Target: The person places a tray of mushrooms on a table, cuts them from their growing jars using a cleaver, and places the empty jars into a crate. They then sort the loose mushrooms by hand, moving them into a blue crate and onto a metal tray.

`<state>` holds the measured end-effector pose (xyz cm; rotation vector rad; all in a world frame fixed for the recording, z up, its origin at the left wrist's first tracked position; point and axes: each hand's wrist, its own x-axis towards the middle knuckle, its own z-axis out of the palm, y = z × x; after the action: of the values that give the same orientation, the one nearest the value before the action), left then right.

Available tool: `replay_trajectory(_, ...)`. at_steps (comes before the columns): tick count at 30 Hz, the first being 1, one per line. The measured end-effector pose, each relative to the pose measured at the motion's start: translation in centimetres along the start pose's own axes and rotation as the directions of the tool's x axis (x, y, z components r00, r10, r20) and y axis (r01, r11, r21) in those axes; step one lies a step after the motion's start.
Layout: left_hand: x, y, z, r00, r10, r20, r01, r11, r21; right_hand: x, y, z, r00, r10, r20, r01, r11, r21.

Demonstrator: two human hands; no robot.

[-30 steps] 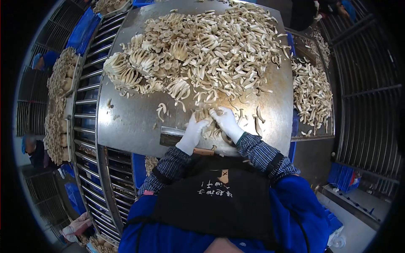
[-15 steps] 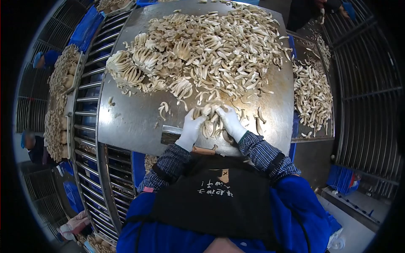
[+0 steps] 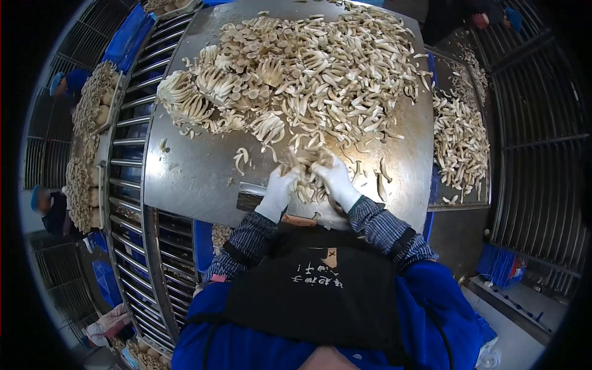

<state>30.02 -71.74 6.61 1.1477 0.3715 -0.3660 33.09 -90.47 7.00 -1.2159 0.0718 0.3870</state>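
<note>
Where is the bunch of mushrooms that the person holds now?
In the head view the bunch is held between the left hand and the right hand, by the front edge of the steel table, at the near side of the big pile.

A white glove covered the left grip (image 3: 279, 188) and the right grip (image 3: 336, 179). The checked sleeves (image 3: 377, 223) were dark blue and grey, with black bands near the elbows. A black bib (image 3: 314, 302) bore white characters, over a bright blue jacket (image 3: 447, 308).
</note>
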Motion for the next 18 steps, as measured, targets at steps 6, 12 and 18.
replay_trajectory(6,-0.9,1.9,1.6,0.988,-0.148,0.05,0.124,0.938,0.324,-0.1,-0.6,-0.1,0.994,0.097,0.047,-0.087,0.978,-0.19)
replay_trajectory(12,0.0,1.9,1.4,0.993,-0.114,-0.041,0.118,0.989,0.094,1.0,-1.9,-1.1,0.966,0.241,-0.088,-0.244,0.97,-0.015)
replay_trajectory(18,0.8,2.9,1.3,0.998,-0.06,0.0,0.055,0.905,0.423,0.8,-1.4,0.7,0.987,0.123,-0.101,-0.136,0.981,-0.138)
